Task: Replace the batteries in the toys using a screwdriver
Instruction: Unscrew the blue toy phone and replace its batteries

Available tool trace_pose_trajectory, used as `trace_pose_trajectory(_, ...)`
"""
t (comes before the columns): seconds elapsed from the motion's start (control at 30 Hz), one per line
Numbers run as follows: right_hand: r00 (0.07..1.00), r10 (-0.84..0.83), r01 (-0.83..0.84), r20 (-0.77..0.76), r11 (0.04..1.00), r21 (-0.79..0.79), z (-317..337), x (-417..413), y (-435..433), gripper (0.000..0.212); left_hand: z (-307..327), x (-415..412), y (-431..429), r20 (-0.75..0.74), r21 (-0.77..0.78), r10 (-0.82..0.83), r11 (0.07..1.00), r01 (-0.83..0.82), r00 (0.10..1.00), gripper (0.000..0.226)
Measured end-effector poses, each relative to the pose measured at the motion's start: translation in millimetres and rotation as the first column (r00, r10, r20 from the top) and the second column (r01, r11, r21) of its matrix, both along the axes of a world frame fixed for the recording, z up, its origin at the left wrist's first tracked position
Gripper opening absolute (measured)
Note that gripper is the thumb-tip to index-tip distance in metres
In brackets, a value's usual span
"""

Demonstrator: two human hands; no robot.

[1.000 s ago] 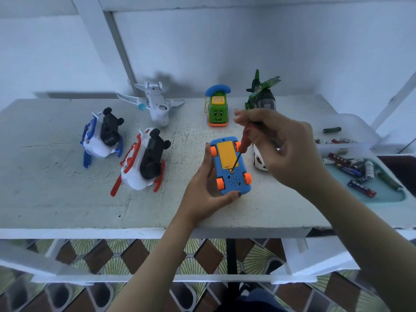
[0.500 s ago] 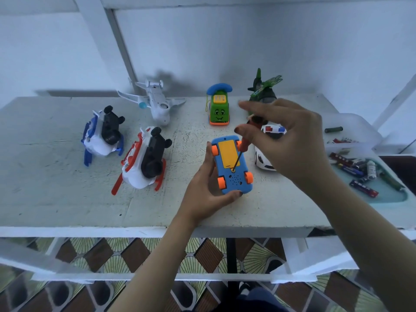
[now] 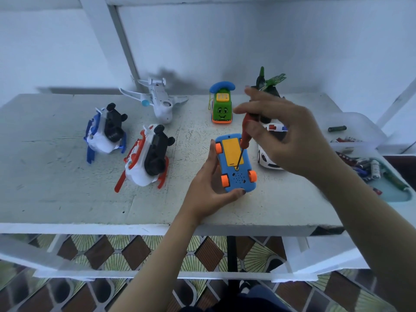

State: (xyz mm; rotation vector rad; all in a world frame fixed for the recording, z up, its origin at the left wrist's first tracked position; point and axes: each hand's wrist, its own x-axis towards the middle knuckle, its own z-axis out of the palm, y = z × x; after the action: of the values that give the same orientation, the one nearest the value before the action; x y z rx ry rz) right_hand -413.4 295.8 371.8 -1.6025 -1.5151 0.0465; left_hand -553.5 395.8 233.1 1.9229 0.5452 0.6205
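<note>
You hold the blue wheeled toy phone (image 3: 235,164) belly-up just above the near part of the white table (image 3: 56,188). Your left hand (image 3: 209,188) wraps its left edge, with the thumb curled under its near end. Its yellow battery cover (image 3: 231,152) sits flush in place. The screwdriver (image 3: 243,137) stands tilted over the phone, its tip in the screw hole at the cover's near edge. Your right hand (image 3: 286,136) pinches the red handle between thumb and fingertips, the other fingers spread.

By my reading you are at the screw stage for this toy. The cover is not off, no cells are out and none are in. Whether the screw is loosening or tightening cannot be told.

The other toys all stand on the table:

- Just right of the phone, a white police car (image 3: 267,158).
- Beyond the phone, a green face toy phone (image 3: 221,106) and a green helicopter (image 3: 269,83).
- Beyond and to the left, a white airplane (image 3: 157,102).
- To the left, a red-and-white toy (image 3: 146,161), and past it a blue-and-white toy (image 3: 105,134).

Nothing shows whether any of them has been serviced.

Far right of the phone, loose batteries (image 3: 369,167) lie in a teal tray (image 3: 400,197).
</note>
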Motion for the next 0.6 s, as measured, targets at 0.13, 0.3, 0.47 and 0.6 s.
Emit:
trace_pose_trajectory(0.13, 0.992, -0.119, 0.111, 0.053, 0.986, 0.127, -2.8, -4.8, 1.7, 0.026, 1.6, 0.3, -0.9, 0.000, -0.006, -0.004, 1.000, 0.004, 1.000, 0.112)
trace_pose_trajectory(0.3, 0.984, -0.157, 0.143, 0.083, 0.978, 0.149, 0.0, -10.9, -0.7, 0.033, 0.0, 0.3, -0.1, -0.006, -0.013, -0.001, 1.000, 0.001, 1.000, 0.114)
trace_pose_trajectory(0.47, 0.989, -0.086, 0.081, 0.122, 0.996, 0.039, -1.8, -2.5, -4.8, 0.028, -0.1, 0.4, -0.2, 0.004, -0.016, 0.006, 1.000, -0.006, 1.000, 0.113)
trace_pose_trajectory(0.6, 0.997, -0.030, 0.029, 0.074, 1.000, 0.010, -0.4, -4.9, -6.2, 0.029, 1.1, -0.5, -1.8, 0.010, -0.031, 0.001, 1.000, -0.001, 1.000, 0.112)
